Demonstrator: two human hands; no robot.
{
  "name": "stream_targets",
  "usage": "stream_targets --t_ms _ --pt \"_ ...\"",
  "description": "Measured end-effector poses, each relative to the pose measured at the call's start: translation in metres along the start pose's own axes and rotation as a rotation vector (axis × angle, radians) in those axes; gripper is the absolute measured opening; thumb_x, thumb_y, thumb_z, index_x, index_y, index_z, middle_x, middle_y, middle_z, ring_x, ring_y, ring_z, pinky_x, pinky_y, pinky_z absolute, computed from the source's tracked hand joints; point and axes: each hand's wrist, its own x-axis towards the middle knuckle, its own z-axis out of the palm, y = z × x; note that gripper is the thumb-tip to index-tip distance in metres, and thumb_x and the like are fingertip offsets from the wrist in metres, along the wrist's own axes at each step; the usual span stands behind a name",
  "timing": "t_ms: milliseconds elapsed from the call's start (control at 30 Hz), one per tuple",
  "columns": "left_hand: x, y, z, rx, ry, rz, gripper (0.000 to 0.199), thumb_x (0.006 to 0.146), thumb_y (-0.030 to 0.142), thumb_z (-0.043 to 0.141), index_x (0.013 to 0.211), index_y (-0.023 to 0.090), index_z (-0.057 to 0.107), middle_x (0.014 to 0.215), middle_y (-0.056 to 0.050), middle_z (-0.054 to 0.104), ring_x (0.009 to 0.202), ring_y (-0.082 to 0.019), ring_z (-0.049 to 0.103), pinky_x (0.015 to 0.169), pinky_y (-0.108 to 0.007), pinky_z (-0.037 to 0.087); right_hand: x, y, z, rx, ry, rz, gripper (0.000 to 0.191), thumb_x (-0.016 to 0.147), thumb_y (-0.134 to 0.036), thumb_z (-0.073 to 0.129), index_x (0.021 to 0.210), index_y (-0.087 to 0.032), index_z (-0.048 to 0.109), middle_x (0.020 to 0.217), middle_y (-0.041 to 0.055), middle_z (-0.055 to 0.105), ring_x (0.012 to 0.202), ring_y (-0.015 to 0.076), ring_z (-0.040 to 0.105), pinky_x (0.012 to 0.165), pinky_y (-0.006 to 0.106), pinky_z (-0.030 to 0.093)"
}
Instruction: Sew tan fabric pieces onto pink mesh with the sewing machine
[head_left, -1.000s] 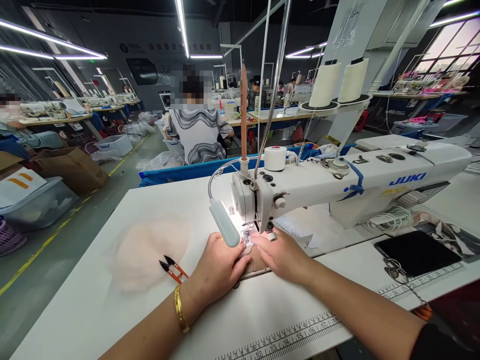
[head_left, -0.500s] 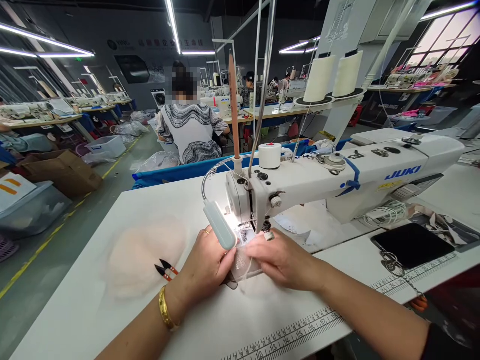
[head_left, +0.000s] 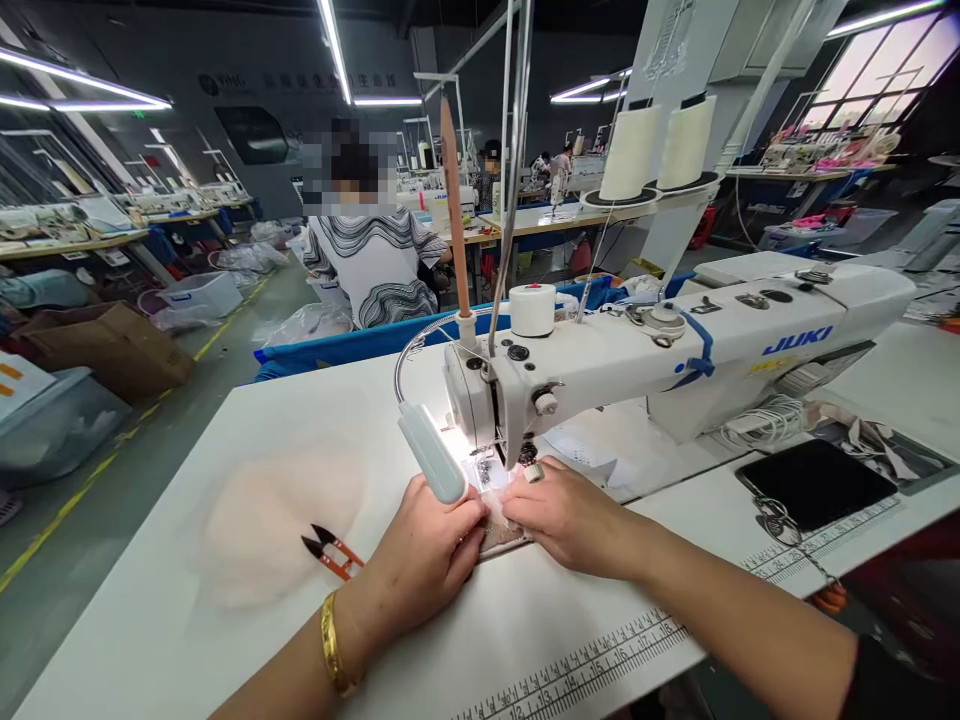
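The left hand (head_left: pixel 435 540) and right hand (head_left: pixel 574 520) have their fingers bent in close at a bit of thin pale cloth (head_left: pixel 495 505), by the needle end of the JUKI sewing machine (head_left: pixel 720 340). I can't tell if they pinch it or press it. A small lamp (head_left: pixel 433 455) hangs right by the left fingers. Orange snips (head_left: pixel 341 556) lie by that wrist. The white tabletop (head_left: pixel 420 660) spreads left to a slanting edge; a ruler strip (head_left: pixel 592 670) runs along the near edge.

Left hand (head_left: pixel 435 535) and right hand (head_left: pixel 574 515) at pale material (head_left: pixel 494 508), mostly hidden, front of white sewing machine (head_left: pixel 600 360). Orange snips (head_left: pixel 334 553) on white table (head_left: pixel 517 630), just beside left hand. Pencil (head_left: pixel 454 215) near-upright atop machine; black phone (head_left: pixel 821 485) near coiled cable (head_left: pixel 761 425).
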Motion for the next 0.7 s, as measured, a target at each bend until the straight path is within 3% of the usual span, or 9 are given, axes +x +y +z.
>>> stream_targets --t_ms 267,700 --pt "-0.0017 -0.0036 0.0018 0.020 0.027 0.019 0.027 0.100 0.015 0.046 0.110 0.023 0.069 0.118 -0.007 0.069 0.104 -0.026 0.061 0.093 -0.044 0.049 -0.0026 0.0017 0.0060 -0.005 0.047 0.008 0.019 0.085 -0.001 0.052 0.080 -0.019 0.055 0.079 0.0011 0.061 0.074 0.0187 0.037 0.071 0.034 0.025" --pt "-0.0002 -0.0053 0.0012 0.113 0.077 0.031 0.025 0.100 0.016 0.046 0.108 0.024 0.070 0.114 -0.007 0.073 0.106 -0.028 0.064 0.094 -0.048 0.041 -0.0006 0.0005 0.0060 0.013 0.013 0.066 0.022 0.085 0.000 0.051 0.082 -0.020 0.058 0.082 0.0025 0.066 0.080 0.0213 0.046 0.075 0.035 0.031"
